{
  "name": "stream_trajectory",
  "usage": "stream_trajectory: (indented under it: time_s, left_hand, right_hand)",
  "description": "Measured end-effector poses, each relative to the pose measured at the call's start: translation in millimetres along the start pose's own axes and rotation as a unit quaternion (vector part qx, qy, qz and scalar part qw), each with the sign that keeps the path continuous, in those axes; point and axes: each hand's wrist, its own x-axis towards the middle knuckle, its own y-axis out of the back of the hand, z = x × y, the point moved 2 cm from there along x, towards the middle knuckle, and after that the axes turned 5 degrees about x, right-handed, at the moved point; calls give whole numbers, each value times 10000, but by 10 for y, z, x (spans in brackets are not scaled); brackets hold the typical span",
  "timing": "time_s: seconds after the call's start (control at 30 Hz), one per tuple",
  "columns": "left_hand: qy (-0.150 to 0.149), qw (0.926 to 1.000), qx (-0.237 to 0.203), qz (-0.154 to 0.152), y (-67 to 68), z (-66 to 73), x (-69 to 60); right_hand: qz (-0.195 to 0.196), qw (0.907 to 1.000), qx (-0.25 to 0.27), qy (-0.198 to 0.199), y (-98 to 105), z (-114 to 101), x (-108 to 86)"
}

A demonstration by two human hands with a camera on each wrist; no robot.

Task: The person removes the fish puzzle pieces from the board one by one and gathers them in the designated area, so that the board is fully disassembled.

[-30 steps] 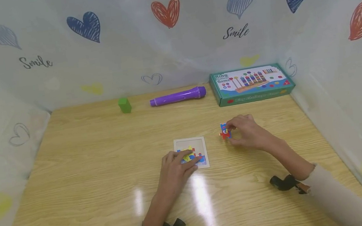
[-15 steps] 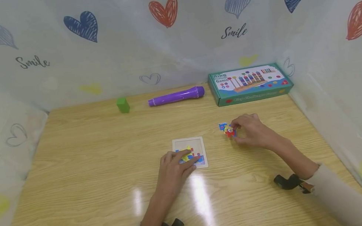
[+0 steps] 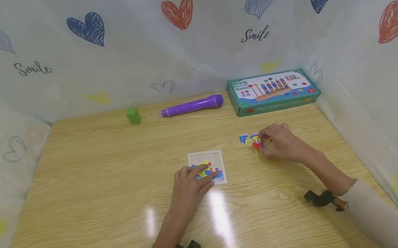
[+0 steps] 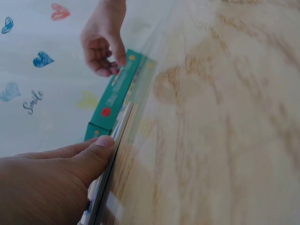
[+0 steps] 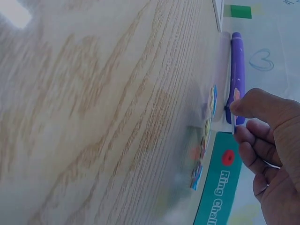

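The left hand [image 3: 187, 184] rests on a small wooden jigsaw board [image 3: 200, 158], its fingers extended over yellow, red and blue pieces [image 3: 216, 175]. Part of the picture is hidden beneath those fingers. In the left wrist view the thumb [image 4: 102, 144] lies along the board's edge. To the right of the board, the right hand [image 3: 280, 142] pinches a puzzle piece [image 3: 258, 144] with red on it between thumb and fingers. The right wrist view shows this piece [image 5: 236, 101] nearly edge-on, raised off the table. Loose puzzle pieces [image 3: 243, 139] lie just beyond it, partly hidden.
Along the back of the wooden table [image 3: 96, 164] are a green block [image 3: 133, 116], a purple toy microphone [image 3: 191, 106] and a green Ring Challenge Game box [image 3: 273, 93]. A heart-printed curtain [image 3: 133, 62] hangs behind and at both sides.
The right hand has shifted slightly right with its piece, so more of the loose pieces shows. The left hand stays on the board. The whole head view has drifted a little.
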Motion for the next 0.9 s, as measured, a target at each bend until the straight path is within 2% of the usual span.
stream_trajectory:
  time_s: [0.53, 0.9]
  left_hand:
    - [73, 9998, -160, -43, 1, 2, -7]
    - [3, 9998, -158, 94, -8, -2, -7]
  right_hand:
    - [-40, 9995, -161, -264, 43, 162, -89]
    - [-26, 9994, -228, -271, 51, 251, -125]
